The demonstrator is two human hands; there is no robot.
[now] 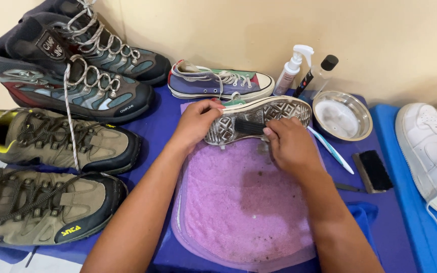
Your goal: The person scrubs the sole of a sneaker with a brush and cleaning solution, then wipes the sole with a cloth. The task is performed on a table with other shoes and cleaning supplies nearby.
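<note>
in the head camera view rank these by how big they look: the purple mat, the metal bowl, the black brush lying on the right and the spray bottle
1. purple mat
2. metal bowl
3. and 4. black brush and spray bottle: they look alike, so no ranking.

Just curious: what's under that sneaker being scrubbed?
A purple towel, flecked with dirt, lies under the upturned sneaker, on a blue cloth. Both hands and the sneaker hide the towel's far edge.

I see my left hand (pixel 197 120) gripping an upturned sneaker (pixel 259 119) over the pink towel (pixel 238 207). My right hand (pixel 290 146) presses a dark brush (pixel 249 127) against its sole.
</note>
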